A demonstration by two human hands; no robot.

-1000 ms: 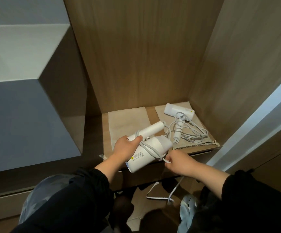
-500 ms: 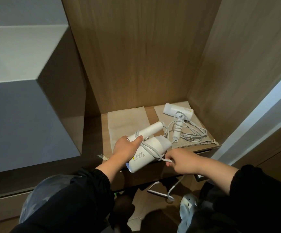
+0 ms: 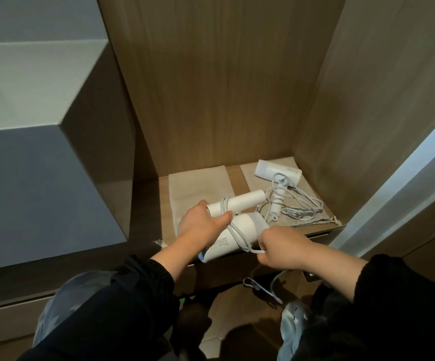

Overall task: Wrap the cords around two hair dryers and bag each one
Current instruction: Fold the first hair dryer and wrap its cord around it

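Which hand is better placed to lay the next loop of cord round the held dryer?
Right, probably. The right hand pinches the free cord beside the dryer, while the left hand grips the dryer at its hinge and is busy steadying it.

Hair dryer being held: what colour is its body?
White hair dryer, with a light grey cord; head view.

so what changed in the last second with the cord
The right hand, pinching the cord, lifted slightly, drawing the hanging slack up and rightward a little. Nothing taken or let go. The left hand grips the same hair dryer as before; the second dryer lies unmoved on its bag.
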